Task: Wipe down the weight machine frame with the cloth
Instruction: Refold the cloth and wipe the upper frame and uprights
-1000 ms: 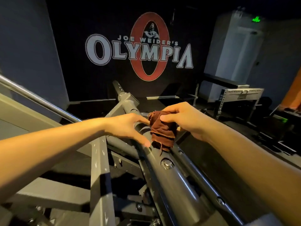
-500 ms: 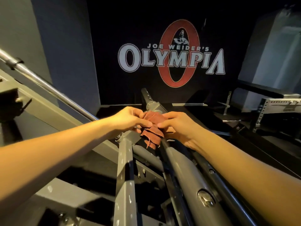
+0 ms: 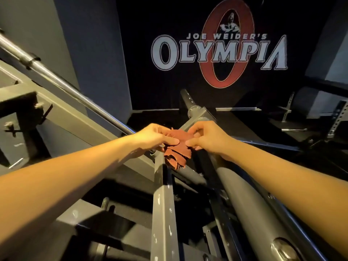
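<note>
The grey painted steel weight machine frame (image 3: 162, 213) spreads beneath both hands, its square upright and thick round tube running from them toward the camera. Beyond the hands, a black wall banner (image 3: 218, 53) reads "JOE WEIDER'S OLYMPIA" in white letters over a red O. A polished chrome bar (image 3: 56, 80) slants up and away from the left hand (image 3: 153, 137). That hand and the right hand (image 3: 207, 138) each pinch the crumpled, frayed rust-brown cloth (image 3: 178, 149) between them, its folds hanging at the upright's top.

Bare forearms (image 3: 75, 166), bare left hand (image 3: 153, 138) and right hand (image 3: 210, 140).
</note>
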The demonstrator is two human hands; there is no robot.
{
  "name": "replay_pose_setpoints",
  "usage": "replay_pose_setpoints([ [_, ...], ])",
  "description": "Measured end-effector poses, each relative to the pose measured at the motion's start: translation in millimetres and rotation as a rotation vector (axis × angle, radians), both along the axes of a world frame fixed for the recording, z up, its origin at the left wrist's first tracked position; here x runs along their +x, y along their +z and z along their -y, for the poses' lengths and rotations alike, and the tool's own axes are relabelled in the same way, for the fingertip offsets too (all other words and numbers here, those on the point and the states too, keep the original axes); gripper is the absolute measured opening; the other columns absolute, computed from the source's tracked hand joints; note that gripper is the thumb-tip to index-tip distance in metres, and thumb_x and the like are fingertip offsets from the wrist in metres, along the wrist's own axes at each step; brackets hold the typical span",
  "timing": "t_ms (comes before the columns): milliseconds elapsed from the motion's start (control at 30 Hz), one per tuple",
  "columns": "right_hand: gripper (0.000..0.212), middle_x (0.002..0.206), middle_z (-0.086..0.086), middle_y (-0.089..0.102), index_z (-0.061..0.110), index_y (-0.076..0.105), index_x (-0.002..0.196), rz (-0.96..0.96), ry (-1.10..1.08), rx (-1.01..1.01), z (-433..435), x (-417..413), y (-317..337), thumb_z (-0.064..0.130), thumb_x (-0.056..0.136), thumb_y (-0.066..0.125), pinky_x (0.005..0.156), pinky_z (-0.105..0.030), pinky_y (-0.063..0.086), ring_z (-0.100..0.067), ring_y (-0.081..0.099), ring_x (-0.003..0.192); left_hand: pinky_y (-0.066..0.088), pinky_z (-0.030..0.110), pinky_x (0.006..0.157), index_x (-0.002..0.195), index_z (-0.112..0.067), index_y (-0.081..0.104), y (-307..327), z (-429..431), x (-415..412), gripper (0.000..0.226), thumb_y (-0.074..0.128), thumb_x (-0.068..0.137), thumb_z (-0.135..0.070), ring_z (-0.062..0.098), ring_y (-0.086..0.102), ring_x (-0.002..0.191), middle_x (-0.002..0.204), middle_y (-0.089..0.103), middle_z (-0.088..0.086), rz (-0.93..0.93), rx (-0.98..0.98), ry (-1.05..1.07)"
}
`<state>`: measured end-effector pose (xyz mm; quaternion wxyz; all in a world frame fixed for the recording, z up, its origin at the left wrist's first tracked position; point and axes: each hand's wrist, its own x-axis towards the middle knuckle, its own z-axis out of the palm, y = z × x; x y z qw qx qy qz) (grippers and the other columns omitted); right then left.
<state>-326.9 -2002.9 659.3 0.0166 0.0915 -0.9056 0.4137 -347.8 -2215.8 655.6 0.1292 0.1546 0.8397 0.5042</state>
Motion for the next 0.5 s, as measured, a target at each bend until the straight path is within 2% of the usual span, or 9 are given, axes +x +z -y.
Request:
replay_pose_setpoints([
  [100,0.033,0.110,0.002,0.068,0.019,0.067,0.119,-0.215,-0.025,0.274,-14.0,-12.8,-11.1,0.023,0.088,0.076,0.091,-0.035,0.054,-0.017,0.066,0.100,0.056,0.031,0.083,0.095,-0.013,0.075,-15.4,16.3,-17.1,0.009,0.073,0.093,-0.021,0.019,0.075,0.089,0.094,0.078,0.005,-0.014,-0.130,0.096],
  [200,0.052,0.133,-0.002,0.058,0.019,0.058,0.136,-0.233,-0.041,0.370,-20.3,-20.8,-18.7,0.032,0.089,0.075,0.101,-0.044,0.050,-0.021,0.059,0.116,0.054,0.029,0.071,0.085,-0.013,0.067,-42.1,25.4,-39.7,0.009,0.070,0.094,-0.014,0.015,0.070,0.081,0.086,0.072,0.002,-0.038,-0.302,0.177],
  [267,0.060,0.142,-0.005,0.053,0.018,0.053,0.143,-0.231,-0.030,0.456,-19.3,-24.9,-20.4,0.032,0.089,0.074,0.105,-0.048,0.047,-0.025,0.053,0.126,0.057,0.036,0.078,0.090,-0.014,0.066,-62.7,25.9,-55.6,0.007,0.071,0.092,-0.009,0.017,0.068,0.086,0.091,0.070,0.005,-0.088,-0.379,0.214],
  [400,0.060,0.145,-0.007,0.049,0.017,0.049,0.146,-0.234,-0.017,0.672,-18.0,-30.8,-24.3,0.033,0.092,0.069,0.107,-0.049,0.043,-0.028,0.045,0.132,0.051,0.027,0.078,0.112,-0.020,0.063,-91.5,20.3,-77.9,0.027,0.072,0.090,-0.007,0.015,0.064,0.095,0.102,0.066,0.001,-0.174,-0.371,0.218],
  [500,0.057,0.139,-0.006,0.051,0.017,0.051,0.143,-0.247,-0.014,0.727,-18.4,-33.7,-27.1,0.034,0.092,0.068,0.104,-0.048,0.044,-0.027,0.044,0.129,0.050,0.028,0.085,0.116,-0.022,0.065,-104.1,17.3,-93.8,0.028,0.073,0.091,-0.010,0.015,0.063,0.101,0.107,0.066,-0.002,-0.272,-0.434,0.151],
])
